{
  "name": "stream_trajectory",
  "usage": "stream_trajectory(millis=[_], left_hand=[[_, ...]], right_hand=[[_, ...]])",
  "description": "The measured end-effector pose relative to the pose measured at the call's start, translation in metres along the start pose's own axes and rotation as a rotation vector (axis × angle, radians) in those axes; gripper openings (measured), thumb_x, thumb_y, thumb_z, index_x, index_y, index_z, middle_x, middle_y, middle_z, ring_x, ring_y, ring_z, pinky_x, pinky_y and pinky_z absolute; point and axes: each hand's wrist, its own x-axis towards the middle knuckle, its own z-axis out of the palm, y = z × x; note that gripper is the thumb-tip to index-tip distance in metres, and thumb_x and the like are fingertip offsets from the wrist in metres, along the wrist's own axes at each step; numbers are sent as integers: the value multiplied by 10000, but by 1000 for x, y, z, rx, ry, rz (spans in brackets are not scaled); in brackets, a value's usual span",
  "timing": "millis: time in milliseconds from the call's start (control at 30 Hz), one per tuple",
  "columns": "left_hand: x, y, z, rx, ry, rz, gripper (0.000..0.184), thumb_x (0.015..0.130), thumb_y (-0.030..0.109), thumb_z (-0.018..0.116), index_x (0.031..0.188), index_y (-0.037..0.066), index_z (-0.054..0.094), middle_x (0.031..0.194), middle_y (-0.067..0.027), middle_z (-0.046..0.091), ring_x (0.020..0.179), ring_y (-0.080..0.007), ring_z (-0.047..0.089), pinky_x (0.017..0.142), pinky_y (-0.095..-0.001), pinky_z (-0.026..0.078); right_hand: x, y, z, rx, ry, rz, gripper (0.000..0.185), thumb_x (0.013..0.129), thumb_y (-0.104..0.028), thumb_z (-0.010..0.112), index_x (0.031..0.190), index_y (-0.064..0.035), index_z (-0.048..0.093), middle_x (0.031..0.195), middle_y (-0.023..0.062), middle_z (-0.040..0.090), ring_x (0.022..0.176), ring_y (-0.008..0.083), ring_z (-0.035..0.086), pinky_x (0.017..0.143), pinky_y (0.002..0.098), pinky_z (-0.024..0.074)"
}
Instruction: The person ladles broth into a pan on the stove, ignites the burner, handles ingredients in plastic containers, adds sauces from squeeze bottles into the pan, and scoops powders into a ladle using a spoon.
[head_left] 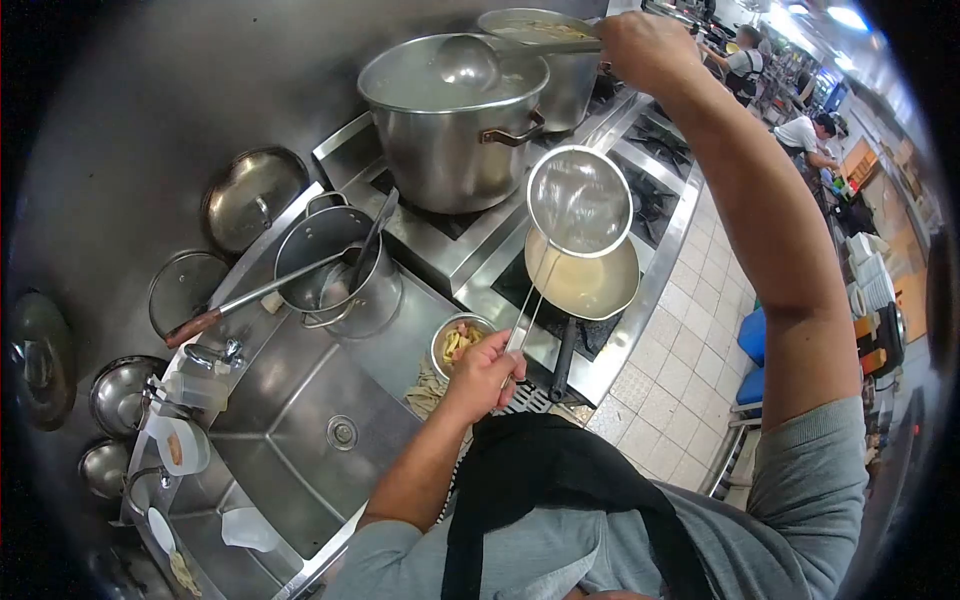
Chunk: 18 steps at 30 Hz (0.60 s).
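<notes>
Metal strainer [580,200] partly hides pan [628,277] beneath

Over against the wall here leans a steel lid [240,195], a glass lid [180,290] just beside it; the sink [260,400] lies below, a tap [212,356] at its edge. Past the tiled floor [670,325] there's a stack of plates [876,285], one person [799,136] bent over, a second person [744,72] too, and lights [847,18] overhead

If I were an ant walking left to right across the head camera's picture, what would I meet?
Dark round lid, glass-looking lid, sink drain, small bowl of food, strainer's mesh, stacked white dishes.
</notes>
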Motion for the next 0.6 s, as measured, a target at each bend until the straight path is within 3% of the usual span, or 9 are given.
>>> stream_trajectory(millis=[33, 267, 333, 367, 400, 467, 500, 533, 600], left_hand=[[-2, -4, -4, -20, -25, -36, 300, 965, 91, 485, 1248, -6, 510, 728, -42, 543, 395, -85, 428, 345, -216, 330], [-18, -10, -17, -47, -38, -78, 273, 965, 89, 485, 1218, -4, 526, 719, -44, 541, 407, -87, 427, 355, -208, 334], [-17, -12, -17, -63, -18, -71, 253, 960, 81, 486, 1192, -3, 540, 718, -42, 543, 410, -87, 428, 354, -207, 331], [-16, -13, -17, -80, 3, -60, 235, 954, 73, 487, 1165, -3, 555, 717, -39, 544, 412, -87, 428, 354, -206, 329], [-14, -14, -17, -77, -4, -67, 235, 954, 73, 487, 1165, -3, 555, 717, -39, 544, 412, -87, 428, 354, -206, 329], [-8, -16, -17, -48, 4, -57, 149, 950, 92, 485, 1054, 23, 566, 721, -40, 544, 391, -98, 434, 336, -221, 324], [-7, -11, -13, -68, 32, -78, 126, 931, 86, 500, 1024, 32, 565, 721, -39, 542, 389, -104, 429, 337, -223, 326], [-6, -8, -10, -69, 21, -99, 126, 931, 86, 500, 1024, 32, 565, 721, -39, 542, 389, -104, 429, 337, -223, 326], [-1, -4, -4, -105, 46, -116, 120, 921, 79, 510, 1016, 34, 567, 721, -36, 543, 397, -108, 435, 339, -228, 332]], right_hand=[[-1, -10, -12, 130, -154, 46, 297, 852, -251, 621, 1122, -137, 661, 985, 152, 693, 913, 330, 672, 788, 469, 523], [39, 18, 48, 277, -359, -171, 260, 831, -232, 655, 1035, -78, 705, 928, 159, 700, 845, 332, 681, 719, 445, 532], [36, 22, 25, 285, -594, -29, 195, 828, -157, 630, 917, 3, 699, 726, 132, 672, 575, 207, 615, 487, 369, 494], [62, 61, 82, -47, -598, -752, 157, 815, -136, 616, 843, -10, 705, 705, 125, 666, 545, 188, 594, 465, 351, 472], [51, 64, 71, -44, -606, -745, 157, 815, -136, 616, 843, -10, 705, 705, 125, 666, 545, 188, 594, 465, 351, 472], [16, 62, 12, 624, -736, 91, 134, 809, -121, 617, 793, -25, 709, 666, 97, 647, 514, 169, 567, 441, 336, 433], [5, 60, -14, 530, -739, 157, 124, 814, -101, 615, 822, -26, 713, 638, 74, 623, 497, 144, 539, 433, 323, 398], [-7, 60, -22, 700, -624, 389, 120, 815, -80, 613, 848, -24, 714, 646, 72, 619, 496, 135, 520, 431, 328, 391], [-14, 92, -9, 792, -639, 303, 140, 825, -68, 593, 879, -20, 714, 665, 80, 625, 491, 135, 507, 431, 327, 398]])
